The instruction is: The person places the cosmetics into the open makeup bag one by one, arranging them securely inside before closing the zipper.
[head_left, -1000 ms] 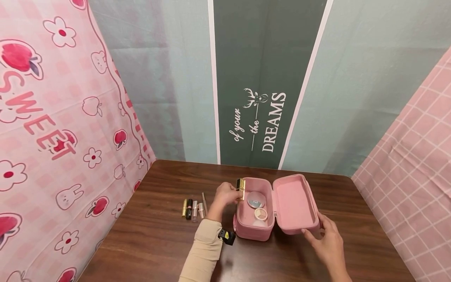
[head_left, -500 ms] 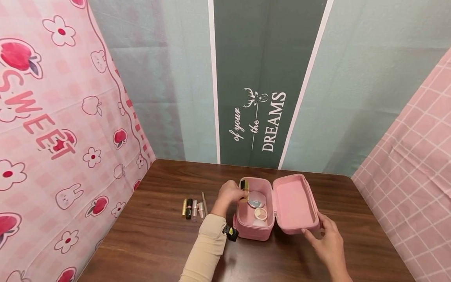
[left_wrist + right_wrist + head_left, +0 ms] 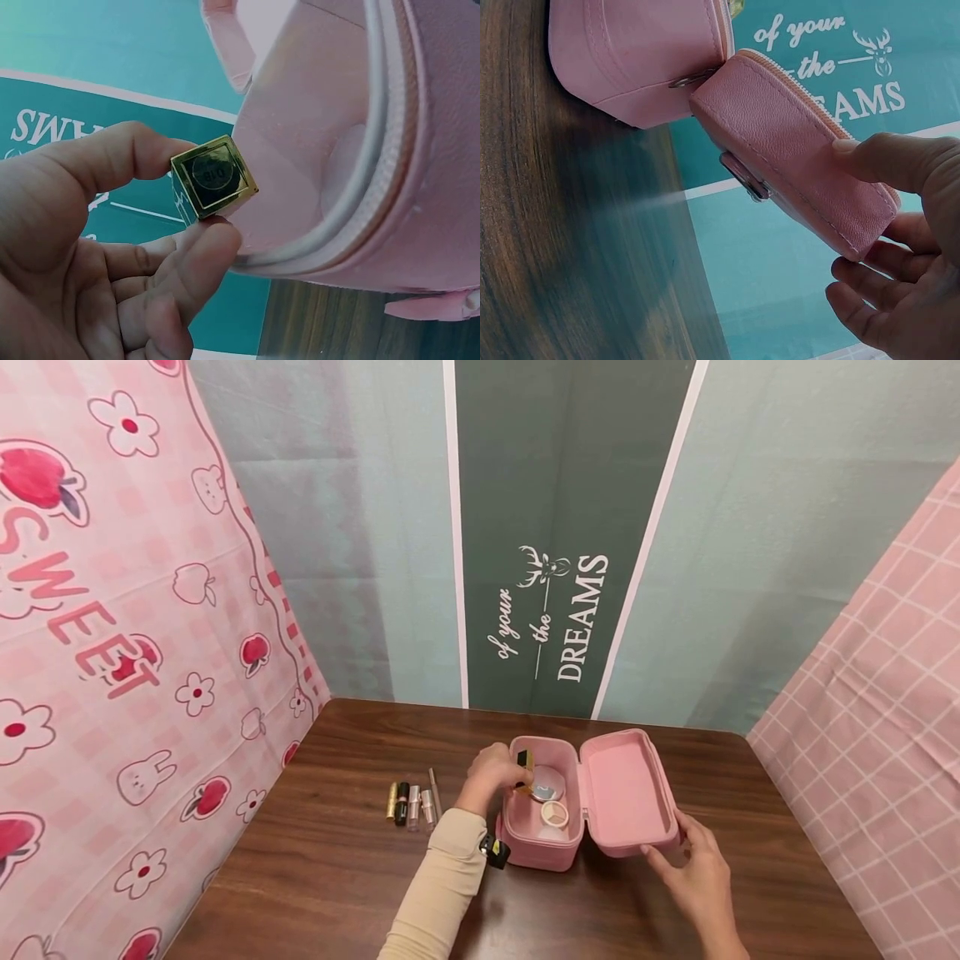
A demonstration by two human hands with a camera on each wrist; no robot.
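My left hand (image 3: 497,774) pinches a black-and-gold square lipstick tube (image 3: 214,176) between thumb and fingers; its gold end with a small label faces the left wrist camera. The tube is over the near-left wall of a pink cosmetic case (image 3: 542,856), partly inside its opening. In the case lie a silver round compact (image 3: 546,790) and a round cream-rimmed palette (image 3: 555,814); something pale below it is unclear. My right hand (image 3: 696,881) holds the outer edge of the case's raised lid (image 3: 630,789), thumb on one side, fingers beneath in the right wrist view.
Left of the case, several cosmetic tubes stand or lie in a row on the wooden table (image 3: 300,860): a gold tube (image 3: 392,802), a black tube (image 3: 403,806), pale clear tubes (image 3: 415,810) and a slim pencil (image 3: 435,789). Printed cloths hang behind and at both sides.
My left hand has moved a little right and inward over the case with the lipstick tube, which now sits lower in the opening. My right hand and the lid stay put.
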